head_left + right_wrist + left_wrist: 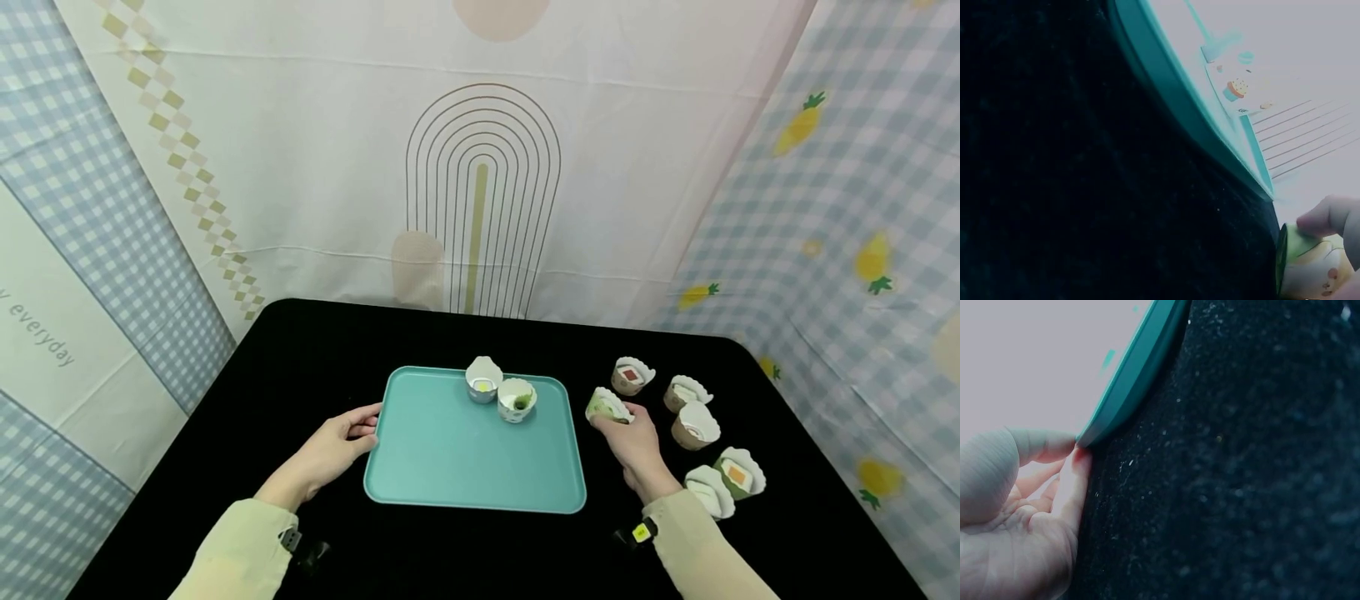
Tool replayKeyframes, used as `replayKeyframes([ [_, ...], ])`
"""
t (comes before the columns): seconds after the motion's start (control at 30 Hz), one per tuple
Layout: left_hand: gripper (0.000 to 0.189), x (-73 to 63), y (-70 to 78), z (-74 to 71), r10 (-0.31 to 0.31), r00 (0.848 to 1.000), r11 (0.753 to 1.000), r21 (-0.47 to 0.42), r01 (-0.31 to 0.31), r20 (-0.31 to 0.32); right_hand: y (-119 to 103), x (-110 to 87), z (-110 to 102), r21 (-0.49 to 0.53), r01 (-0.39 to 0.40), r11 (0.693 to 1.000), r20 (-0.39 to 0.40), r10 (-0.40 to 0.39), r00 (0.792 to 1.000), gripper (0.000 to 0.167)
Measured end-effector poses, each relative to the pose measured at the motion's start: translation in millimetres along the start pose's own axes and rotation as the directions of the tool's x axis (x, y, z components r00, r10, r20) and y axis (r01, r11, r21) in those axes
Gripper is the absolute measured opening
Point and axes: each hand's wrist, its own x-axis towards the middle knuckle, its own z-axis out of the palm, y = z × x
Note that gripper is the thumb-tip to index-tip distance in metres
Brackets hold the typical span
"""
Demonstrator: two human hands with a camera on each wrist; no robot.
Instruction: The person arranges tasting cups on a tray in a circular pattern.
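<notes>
A teal rectangular tray (472, 450) lies on the black table, and my left hand (337, 450) pinches its left edge. The left wrist view shows the thumb (1047, 444) and a finger meeting at the tray rim (1129, 387). My right hand (637, 446) grips a green-and-white paper baking cup (606, 405) just right of the tray; fingers partly hide it. In the right wrist view the same cup (1316, 262) sits under the thumb, apart from the tray. Two paper cups stand on the tray near its back edge, one with a yellow mark (483, 382), one with something green inside (517, 402).
Right of my right hand stand more paper cups: one with a dark red square (632, 377), two brownish ones (686, 393) (696, 427), a pale one (709, 492) and a green one with an orange square (739, 473). Patterned cloth (337, 167) hangs behind the table.
</notes>
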Motion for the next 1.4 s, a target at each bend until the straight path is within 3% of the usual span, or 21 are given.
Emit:
replayKeyframes([
  [0.2,0.053,1.1,-0.1,0.3,-0.002,1.000,1.000,0.007,0.002,-0.004,-7,-4.9,2,-0.005,0.064,0.998,-0.003,-0.064,0.998,0.067],
  [0.33,0.053,1.3,0.6,-0.4,-0.008,1.000,1.000,-0.001,0.008,-0.003,-11,-11.3,10,-0.021,0.132,0.991,0.063,-0.130,0.989,0.065],
  [0.67,0.053,1.2,-0.3,-0.8,-0.010,1.000,1.000,0.009,0.010,-0.005,-15,-28.5,29,-0.178,0.311,0.934,0.207,-0.274,0.939,0.050],
  [0.83,0.053,1.0,-0.2,-0.5,-0.009,1.000,1.000,0.008,0.009,0.000,-15,-31.2,36,-0.270,0.344,0.899,0.228,-0.288,0.930,0.050],
  [1.4,0.053,-1.1,1.6,-1.7,0.000,1.000,1.000,-0.002,0.000,0.011,-13,-31.0,48,-0.329,0.360,0.873,0.240,-0.291,0.926,0.051],
])
